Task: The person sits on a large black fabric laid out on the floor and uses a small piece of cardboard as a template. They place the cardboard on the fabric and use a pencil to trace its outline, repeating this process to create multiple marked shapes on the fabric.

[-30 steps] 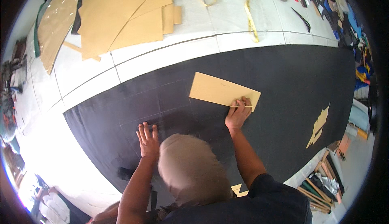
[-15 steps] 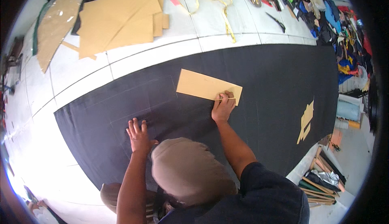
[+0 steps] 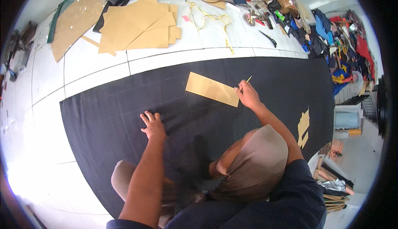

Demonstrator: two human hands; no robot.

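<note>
A large black cloth [image 3: 282, 80] with faint pale lines drawn on it lies spread on the floor. On it rests a slanted rectangular tan card [image 3: 209, 89]. At the card's right end, my right hand [image 3: 248, 95] is closed round a thin yellow pencil [image 3: 249, 78], whose end sticks up above the fingers. To the left and nearer, my left hand [image 3: 153, 125] lies on the cloth with its fingers spread and nothing in them. Several small tan pattern pieces [image 3: 304, 123] lie near the cloth's right edge.
Beyond the cloth, on white floor tiles, are overlapping tan card sheets [image 3: 137, 26], a yellow tape measure [image 3: 226, 20] and black scissors [image 3: 268, 38]. A heap of coloured fabric [image 3: 323, 26] sits at the far right. Rolls and sticks [image 3: 333, 198] lie at the near right.
My right hand has moved from the card's lower edge to just beyond its right end, the pencil now pointing up. My left hand stays on the cloth. The whole view has shifted.
</note>
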